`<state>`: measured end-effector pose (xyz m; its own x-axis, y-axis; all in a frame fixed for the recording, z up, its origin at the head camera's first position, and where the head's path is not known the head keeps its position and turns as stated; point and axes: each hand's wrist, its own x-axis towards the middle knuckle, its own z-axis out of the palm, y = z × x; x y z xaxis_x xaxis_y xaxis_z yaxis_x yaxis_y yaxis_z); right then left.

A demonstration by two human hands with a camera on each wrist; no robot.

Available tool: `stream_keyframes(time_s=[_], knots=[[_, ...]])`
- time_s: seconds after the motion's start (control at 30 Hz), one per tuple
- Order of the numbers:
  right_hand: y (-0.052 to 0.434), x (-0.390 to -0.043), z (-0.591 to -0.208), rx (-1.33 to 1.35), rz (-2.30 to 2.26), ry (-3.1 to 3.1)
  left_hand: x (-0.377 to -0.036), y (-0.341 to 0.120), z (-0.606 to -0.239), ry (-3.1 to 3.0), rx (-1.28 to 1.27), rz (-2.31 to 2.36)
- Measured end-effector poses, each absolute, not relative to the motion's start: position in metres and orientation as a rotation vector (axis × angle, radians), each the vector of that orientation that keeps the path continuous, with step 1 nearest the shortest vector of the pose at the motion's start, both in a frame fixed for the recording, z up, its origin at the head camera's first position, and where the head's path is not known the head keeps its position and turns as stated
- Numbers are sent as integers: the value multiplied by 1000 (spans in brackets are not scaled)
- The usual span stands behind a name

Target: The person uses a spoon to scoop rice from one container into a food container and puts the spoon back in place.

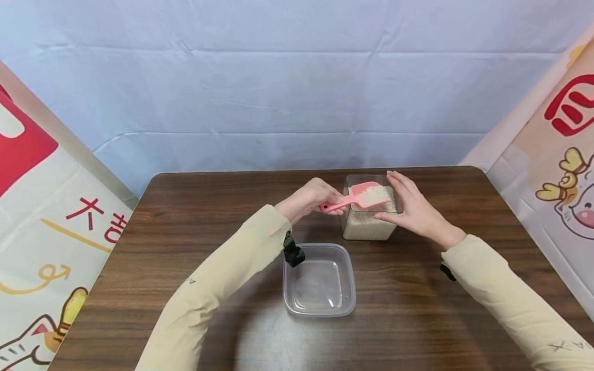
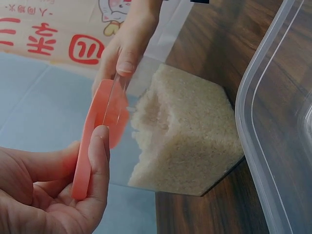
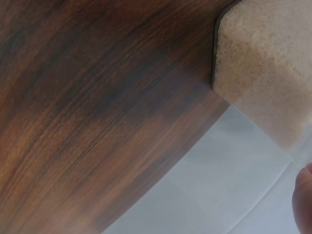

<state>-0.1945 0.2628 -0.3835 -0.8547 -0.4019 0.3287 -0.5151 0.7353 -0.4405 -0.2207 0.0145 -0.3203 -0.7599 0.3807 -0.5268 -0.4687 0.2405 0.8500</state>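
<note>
Pinched by its handle in my left hand (image 1: 316,196) is a pink scoop (image 1: 355,198), its pan loaded with rice (image 1: 375,196). It lies over the open top of a clear square container (image 1: 366,229) largely filled with rice. My right hand (image 1: 419,214) grips this container at the right, thumb at the near side and fingers at the far side. In the left wrist view the scoop (image 2: 87,146) is seen edge-on at the rim, and the rice inside (image 2: 190,131) has a hollow. The right wrist view catches only a fingertip (image 3: 303,197) beside the container wall.
A shallow clear plastic box (image 1: 319,309) stands open on the brown wooden table (image 1: 209,216), nearer me and left of the rice container. Behind the table hangs a pale cloth (image 1: 278,93). Printed banners (image 1: 561,170) flank both sides.
</note>
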Motion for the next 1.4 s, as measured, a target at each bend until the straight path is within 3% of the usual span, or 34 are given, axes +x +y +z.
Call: stream_keyframes(time_s=[1.4], knots=[[263, -196, -385, 732, 772, -2724, -208, 2, -307, 1876, -14, 1575]])
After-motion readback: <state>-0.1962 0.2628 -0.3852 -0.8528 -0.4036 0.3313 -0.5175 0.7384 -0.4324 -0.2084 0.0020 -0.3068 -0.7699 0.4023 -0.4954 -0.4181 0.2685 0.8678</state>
